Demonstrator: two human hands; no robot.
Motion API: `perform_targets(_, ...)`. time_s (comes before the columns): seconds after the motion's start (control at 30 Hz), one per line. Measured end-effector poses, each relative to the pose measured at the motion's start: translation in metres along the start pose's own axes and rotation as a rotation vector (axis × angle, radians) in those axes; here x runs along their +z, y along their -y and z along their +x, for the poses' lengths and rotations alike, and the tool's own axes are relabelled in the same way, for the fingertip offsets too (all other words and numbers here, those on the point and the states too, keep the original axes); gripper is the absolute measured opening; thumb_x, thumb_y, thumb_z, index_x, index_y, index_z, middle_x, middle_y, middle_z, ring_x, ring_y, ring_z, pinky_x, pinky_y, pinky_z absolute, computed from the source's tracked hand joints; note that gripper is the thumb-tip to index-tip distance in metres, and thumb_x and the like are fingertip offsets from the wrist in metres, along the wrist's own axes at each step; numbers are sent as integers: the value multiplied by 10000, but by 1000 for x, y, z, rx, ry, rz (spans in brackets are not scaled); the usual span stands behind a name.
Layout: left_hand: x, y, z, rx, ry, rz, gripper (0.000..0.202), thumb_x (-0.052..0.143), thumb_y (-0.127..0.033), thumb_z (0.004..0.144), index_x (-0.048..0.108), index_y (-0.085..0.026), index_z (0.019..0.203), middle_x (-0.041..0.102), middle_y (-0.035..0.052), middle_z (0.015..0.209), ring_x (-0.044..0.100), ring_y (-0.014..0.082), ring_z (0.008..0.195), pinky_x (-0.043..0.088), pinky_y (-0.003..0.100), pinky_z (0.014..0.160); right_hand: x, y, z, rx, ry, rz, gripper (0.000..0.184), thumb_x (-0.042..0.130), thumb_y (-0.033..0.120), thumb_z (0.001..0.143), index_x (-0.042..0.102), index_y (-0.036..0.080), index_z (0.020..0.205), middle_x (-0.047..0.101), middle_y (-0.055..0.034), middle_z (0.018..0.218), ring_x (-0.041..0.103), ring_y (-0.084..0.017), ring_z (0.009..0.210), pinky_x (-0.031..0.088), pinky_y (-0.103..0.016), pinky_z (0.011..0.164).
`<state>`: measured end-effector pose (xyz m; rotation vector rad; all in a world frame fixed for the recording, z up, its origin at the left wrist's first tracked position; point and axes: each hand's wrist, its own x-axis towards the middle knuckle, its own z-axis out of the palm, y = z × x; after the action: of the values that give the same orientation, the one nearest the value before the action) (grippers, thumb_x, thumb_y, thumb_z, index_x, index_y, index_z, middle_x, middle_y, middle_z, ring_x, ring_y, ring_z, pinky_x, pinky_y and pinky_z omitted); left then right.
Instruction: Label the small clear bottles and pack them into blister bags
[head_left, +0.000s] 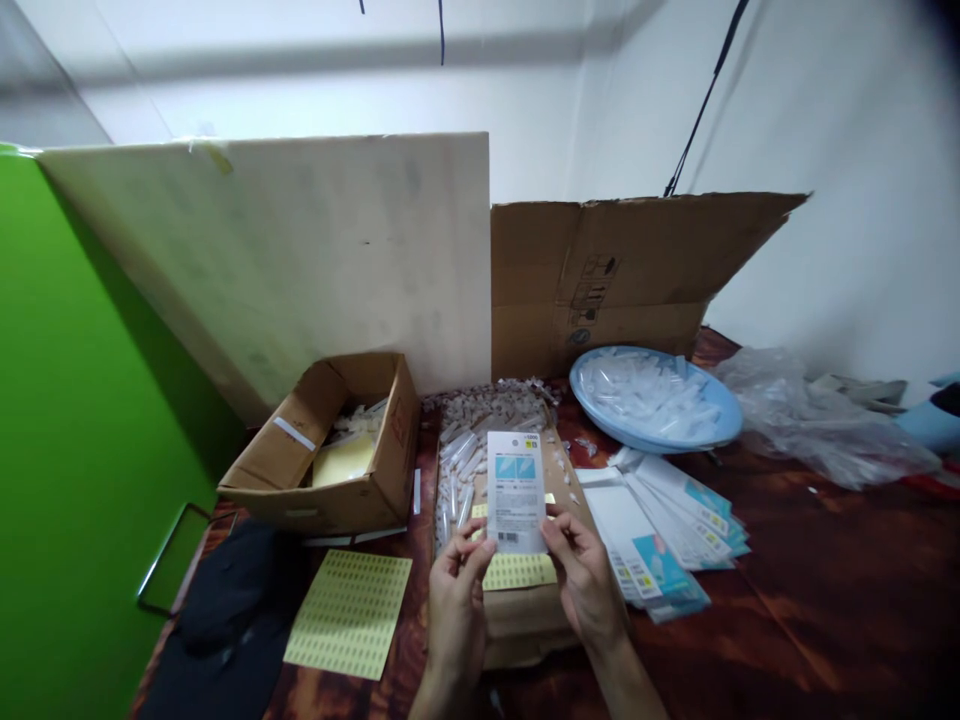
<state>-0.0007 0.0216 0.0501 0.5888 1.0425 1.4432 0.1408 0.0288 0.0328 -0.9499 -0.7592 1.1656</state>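
Observation:
Between both hands a flat printed package [516,490] is held upright, its text side facing me, with a hang hole at the top and a small yellow mark near the upper right corner. My left hand [459,590] pinches its lower left edge. On the lower right edge, the fingers of my right hand [581,575] are closed. Behind and below the package lies a yellow sticker sheet [517,572] on a cardboard box [525,615]. Small clear plastic tubes [465,455] cover the left part of that box top.
At left stand an open cardboard box [390,470], another yellow sticker sheet [349,610] and a black cloth item [240,610]. To the right are fanned packages [652,540], a blue basin [637,437] of clear plastic pieces and a crumpled plastic bag [810,420]. Cardboard panels [637,260] stand behind.

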Motion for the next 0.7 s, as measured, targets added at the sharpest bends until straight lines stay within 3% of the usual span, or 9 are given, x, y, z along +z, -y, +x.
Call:
perform_targets(0.2, -2, -2, 4, -109, 37, -78, 224, 879, -265, 648, 724, -136, 745, 715, 80, 956, 696, 202, 959, 536, 292, 931, -10, 2, 5, -189, 20, -357, 310, 677, 424, 868, 566, 203, 680, 639, -72, 982, 609, -242, 925, 470, -293, 758)
perform_targets(0.37, -5, -7, 8, -138, 98, 67, 366, 879, -330, 669, 754, -145, 959, 746, 96, 948, 705, 210, 893, 558, 277, 796, -14, 9, 2, -250, 97, -506, 305, 650, 384, 901, 536, 213, 675, 634, -81, 976, 613, -248, 953, 476, -294, 764)
perform_targets(0.47, -5, -10, 10, -169, 159, 133, 325, 881, -363, 659, 774, -108, 831, 755, 105, 842, 696, 196, 802, 539, 260, 755, -16, 7, 0, -195, 118, -419, 306, 687, 389, 881, 532, 214, 684, 624, -65, 953, 621, -221, 888, 492, -280, 730)
perform_targets(0.57, -5, -10, 11, -162, 149, 120, 296, 902, -362, 615, 757, -127, 720, 747, 69, 761, 677, 182, 734, 530, 265, 736, -16, 2, 1, -88, 90, -174, 281, 739, 457, 830, 573, 234, 870, 636, -41, 950, 649, -211, 860, 530, -293, 739)
perform_targets(0.63, -5, -8, 10, -126, 156, 149, 277, 892, -363, 630, 748, -137, 700, 742, 51, 739, 668, 179, 719, 520, 266, 733, -15, 1, 1, -7, 122, -64, 418, 742, 531, 802, 570, 246, 1055, 663, -61, 1024, 668, -226, 864, 559, -310, 700)
perform_targets(0.7, -6, -5, 9, -64, 165, 202, 263, 875, -364, 657, 736, -142, 678, 730, 32, 707, 657, 175, 699, 506, 256, 716, -11, 0, 2, 81, 195, -74, 538, 784, 545, 748, 563, 235, 1128, 688, -86, 1066, 680, -237, 825, 568, -303, 596)
